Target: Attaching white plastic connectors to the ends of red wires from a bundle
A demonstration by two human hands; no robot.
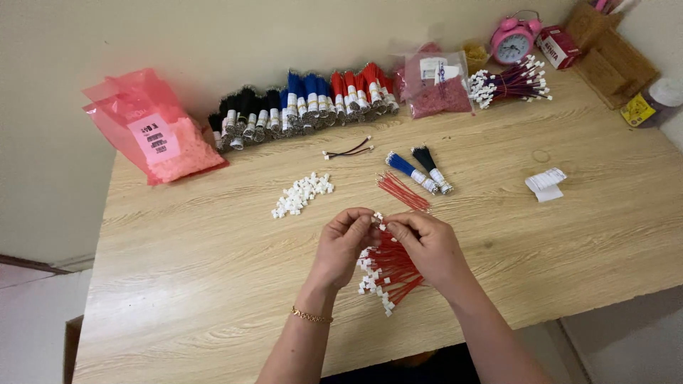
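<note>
Working close to the near edge of the wooden table (213,299), the left hand (343,242) and right hand (427,245) meet fingertip to fingertip. Both are pinched together on a small white connector (378,217) held between them; whether a wire end is in the same pinch cannot be told. The left wrist carries a thin gold bracelet (311,316).

Directly beneath the hands lies a heap of red wires with white connectors fitted (388,277), partly hidden by the right hand.

Just beyond the hands, a loose bundle of bare red wires (403,190) lies on the table. To its left sits a small pile of loose white connectors (302,194). To its right lie a blue wire bundle (411,171) and a black wire bundle (431,168), side by side, each wrapped in a white label. A short dark wire pair (348,150) lies apart behind them, and a folded white paper strip (546,184) lies well to the right.

Along the wall stands a row of bundled black, blue and red wires (302,105). A pink bag of pale parts (153,131) rests at the far left. At the far right are a clear bag of pink parts (437,84), a bundle of finished wires (512,83) and a pink alarm clock (514,40).
</note>
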